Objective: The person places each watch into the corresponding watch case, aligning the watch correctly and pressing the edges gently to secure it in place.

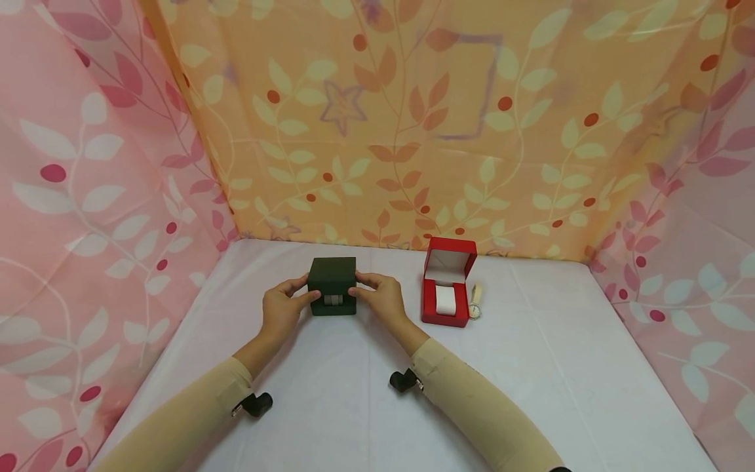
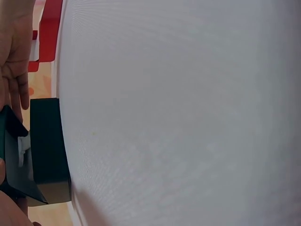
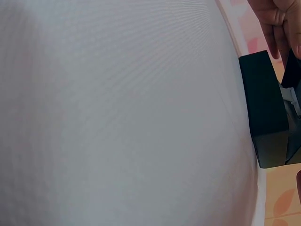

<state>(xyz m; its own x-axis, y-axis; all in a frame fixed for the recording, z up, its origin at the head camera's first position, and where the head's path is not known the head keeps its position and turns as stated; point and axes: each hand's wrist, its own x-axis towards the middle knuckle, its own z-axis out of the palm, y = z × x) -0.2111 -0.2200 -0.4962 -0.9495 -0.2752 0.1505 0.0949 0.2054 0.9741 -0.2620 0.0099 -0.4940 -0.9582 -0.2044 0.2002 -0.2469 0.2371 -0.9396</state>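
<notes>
A dark green watch box (image 1: pixel 333 270) stands on the white-covered table, its hinged lid partly raised over the base. My left hand (image 1: pixel 280 311) grips the lid's left side between thumb and fingers. On the opposite side, my right hand (image 1: pixel 385 300) pinches the lid the same way, thumb at the front corner. Through the front gap shows something pale grey and band-like (image 1: pixel 333 300), mostly hidden by the lid. The left wrist view shows the box base (image 2: pixel 49 141) on the cloth with the lid tilted above it; the right wrist view shows the base (image 3: pixel 264 96) too.
Right of my right hand stands an open red watch box (image 1: pixel 444 320) with a white cushion (image 1: pixel 445 300) inside. A wristwatch (image 1: pixel 475 311) with a cream strap lies against its right side. Patterned cloth walls (image 1: pixel 366 196) close off the table's back and both sides.
</notes>
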